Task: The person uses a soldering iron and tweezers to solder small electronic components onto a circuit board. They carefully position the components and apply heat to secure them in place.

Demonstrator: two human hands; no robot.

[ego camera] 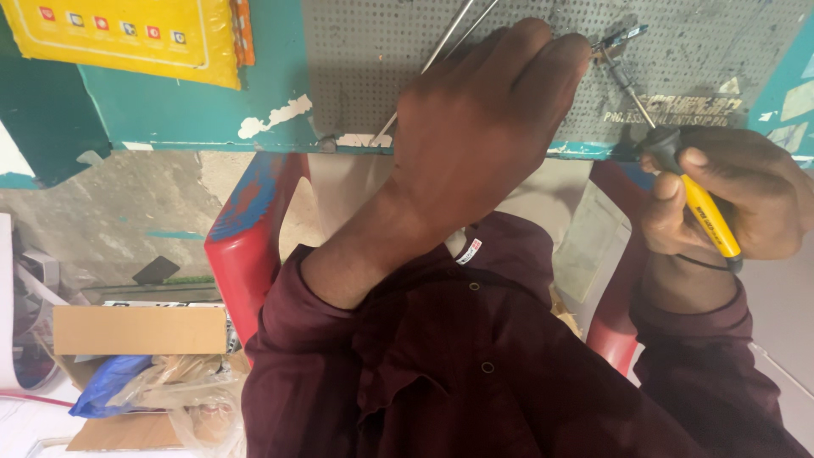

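Yellow-handled soldering iron (691, 191) meets grey perforated board (678, 51) beside left hand (475, 127).

The left hand (479, 127) hides whatever its fingers (543, 51) pinch on the perforated panel (704, 51), which the top edge cuts off.

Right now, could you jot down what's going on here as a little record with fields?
Left hand: left hand pressed on the grey perforated panel, fingertips beside the tool's tip
Right hand: right hand gripping a yellow-handled soldering iron, tip on the panel
Wires: thin metal rods running up past the left hand
Clothing: maroon shirt
Seat: red chair
Nearby: cardboard box, plastic bags
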